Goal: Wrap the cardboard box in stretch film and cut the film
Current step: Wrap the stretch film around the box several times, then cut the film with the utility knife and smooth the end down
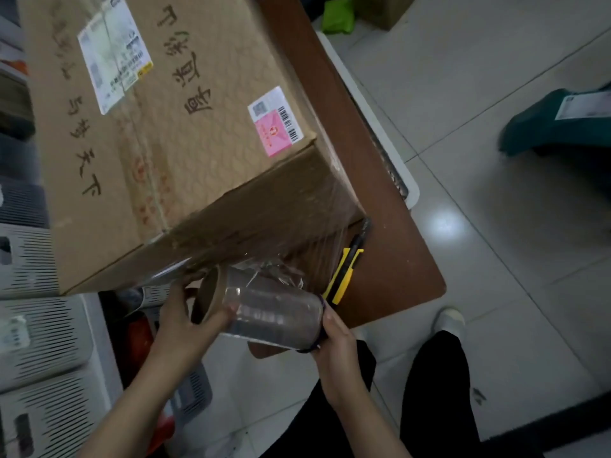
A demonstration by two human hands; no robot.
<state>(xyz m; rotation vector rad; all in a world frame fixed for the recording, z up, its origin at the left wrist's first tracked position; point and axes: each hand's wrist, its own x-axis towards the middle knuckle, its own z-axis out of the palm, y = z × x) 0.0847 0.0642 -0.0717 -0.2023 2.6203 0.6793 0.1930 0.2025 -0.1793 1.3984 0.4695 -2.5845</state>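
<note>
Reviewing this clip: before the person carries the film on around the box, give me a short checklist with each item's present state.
1. Both hands on the roll: left hand at the core end, right hand at the other end of the stretch film roll: ok.
2. Film runs from roll to cardboard box: ok.
3. Film anchored firmly on the box: cannot tell.
4. Box fully supported: it overhangs the table at the near left corner: not ok.
5. Utility knife within reach beside the box: ok.
</note>
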